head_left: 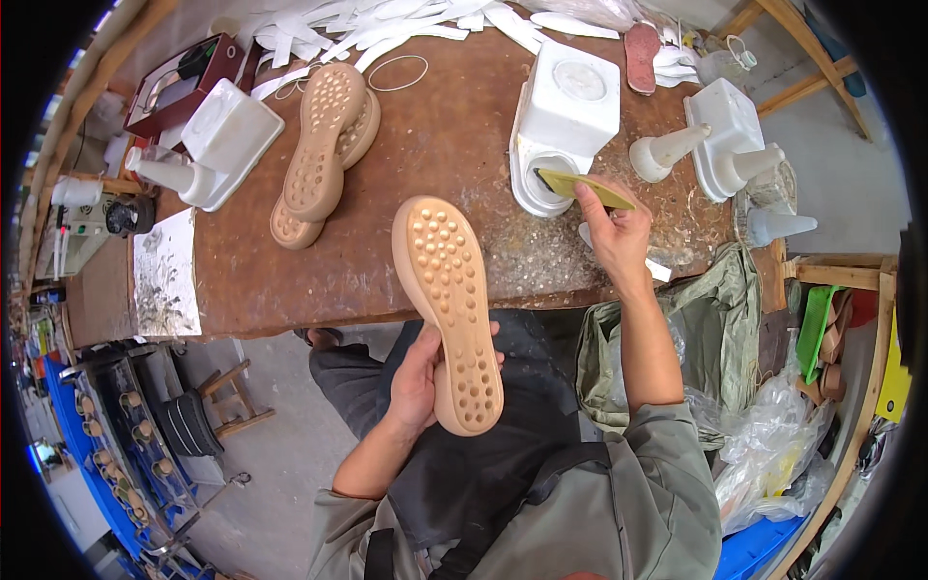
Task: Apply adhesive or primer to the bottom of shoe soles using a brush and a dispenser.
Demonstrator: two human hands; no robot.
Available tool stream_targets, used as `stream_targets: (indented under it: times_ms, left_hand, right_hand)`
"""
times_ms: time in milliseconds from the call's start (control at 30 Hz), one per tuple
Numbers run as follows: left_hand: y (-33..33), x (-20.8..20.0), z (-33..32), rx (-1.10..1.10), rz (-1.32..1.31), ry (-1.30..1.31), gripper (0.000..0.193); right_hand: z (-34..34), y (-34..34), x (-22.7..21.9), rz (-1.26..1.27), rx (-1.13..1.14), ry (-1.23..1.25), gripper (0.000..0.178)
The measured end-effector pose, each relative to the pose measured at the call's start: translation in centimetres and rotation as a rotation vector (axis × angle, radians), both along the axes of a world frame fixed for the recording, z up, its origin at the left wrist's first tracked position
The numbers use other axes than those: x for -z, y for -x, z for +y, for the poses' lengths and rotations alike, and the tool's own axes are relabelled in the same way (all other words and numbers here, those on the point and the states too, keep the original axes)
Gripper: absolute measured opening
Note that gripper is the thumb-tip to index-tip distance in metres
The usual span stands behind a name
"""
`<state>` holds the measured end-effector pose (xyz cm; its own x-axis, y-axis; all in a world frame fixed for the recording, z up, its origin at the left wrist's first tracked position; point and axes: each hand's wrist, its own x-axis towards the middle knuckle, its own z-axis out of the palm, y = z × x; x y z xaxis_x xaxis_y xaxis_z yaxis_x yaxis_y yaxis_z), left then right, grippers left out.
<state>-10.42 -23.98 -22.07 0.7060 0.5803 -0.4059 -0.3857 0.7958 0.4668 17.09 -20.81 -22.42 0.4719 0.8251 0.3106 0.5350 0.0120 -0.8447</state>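
Observation:
A tan shoe sole with a dimpled face turned up is gripped in my left hand, above my lap and near the bench's front edge. My right hand is closed around the flat yellow-green handle of a brush. The brush's dark tip dips into the round cup of a white plastic glue pot, which has a square tank behind. To the left on the bench lie two more tan soles, one partly covering the other.
White squeeze bottles and another white pot stand right; a third pot stands left near a dark red box. White strips pile at the back. An olive sack hangs below the bench's right front.

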Motion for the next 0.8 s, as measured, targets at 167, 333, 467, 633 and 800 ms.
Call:
stream_targets:
  times_ms: [167, 333, 467, 633, 800]
  left_hand:
    - [-1.3, -0.1, 2.2, 0.001, 0.067, 0.03, 0.048]
    - [-1.9, -0.4, 3.4, 0.036, 0.076, 0.003, 0.047]
    - [-2.2, -0.9, 4.0, 0.006, 0.144, -0.021, 0.046]
    - [-1.8, -0.7, 4.5, -0.018, 0.16, -0.027, 0.046]
    - [-1.4, -1.0, 4.8, -0.027, 0.175, -0.011, 0.051]
  right_hand:
    - [0.1, 0.4, 0.4, -0.036, -0.001, 0.011, 0.013]
    - [0.6, 0.2, 1.3, 0.075, -0.007, 0.023, 0.014]
    - [1.0, -0.4, 0.5, 0.508, 0.077, 0.225, 0.013]
    - [0.1, -1.7, 0.1, 0.632, 0.015, 0.072, 0.012]
    - [-3.7, -1.6, -5.0, 0.484, -0.154, 0.277, 0.011]
